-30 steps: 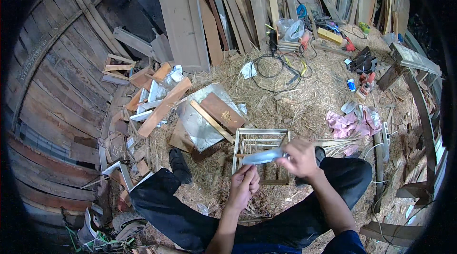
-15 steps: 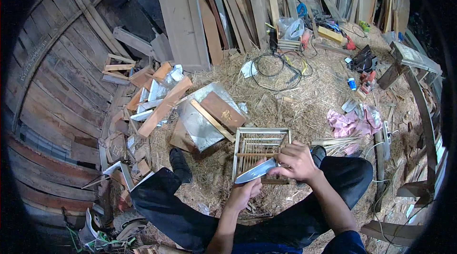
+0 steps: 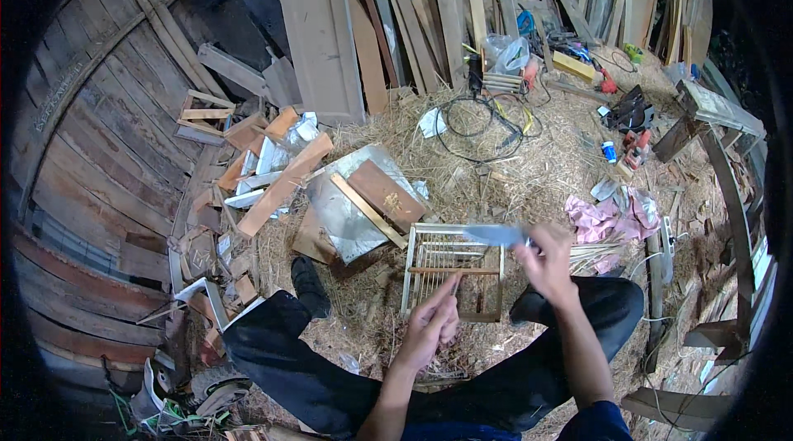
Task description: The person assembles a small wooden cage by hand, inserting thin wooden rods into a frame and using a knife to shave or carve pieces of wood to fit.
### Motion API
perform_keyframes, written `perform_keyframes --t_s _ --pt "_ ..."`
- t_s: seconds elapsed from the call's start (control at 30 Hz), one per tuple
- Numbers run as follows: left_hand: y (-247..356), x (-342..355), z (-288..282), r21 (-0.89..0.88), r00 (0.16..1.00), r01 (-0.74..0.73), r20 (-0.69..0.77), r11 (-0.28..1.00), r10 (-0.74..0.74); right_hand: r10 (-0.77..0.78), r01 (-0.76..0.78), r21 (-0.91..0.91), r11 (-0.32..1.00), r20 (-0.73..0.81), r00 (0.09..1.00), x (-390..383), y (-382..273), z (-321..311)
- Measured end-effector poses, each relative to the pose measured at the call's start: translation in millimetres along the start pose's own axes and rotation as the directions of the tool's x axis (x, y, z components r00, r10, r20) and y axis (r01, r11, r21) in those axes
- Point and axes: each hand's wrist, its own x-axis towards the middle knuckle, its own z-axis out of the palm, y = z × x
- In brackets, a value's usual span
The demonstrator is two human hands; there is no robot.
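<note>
knife edge (image 3: 496,236) (probably) free above frame (image 3: 407,286)

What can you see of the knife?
The knife has a broad, smooth, silvery, metal-looking blade, slightly blurred. The person's right hand grips it, mostly hiding the handle. The tip points left, the blade roughly level across the view, overlapping the slatted wooden frame's upper edge. Nothing else visibly touches it.
</note>
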Motion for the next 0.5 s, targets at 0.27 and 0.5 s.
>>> perform_keyframes --t_s 0.27,0.5 --pt "-7 0 -11 -0.056 0.997 0.029 -0.065 0.998 -0.033 -0.382 0.343 0.172 0.923 0.32 0.867 -24 -30 28" --pt "-6 -1 -12 -0.096 0.997 0.042 -0.064 0.994 -0.048 -0.388 0.353 0.171 0.92 0.268 0.882 -14 -28 24"
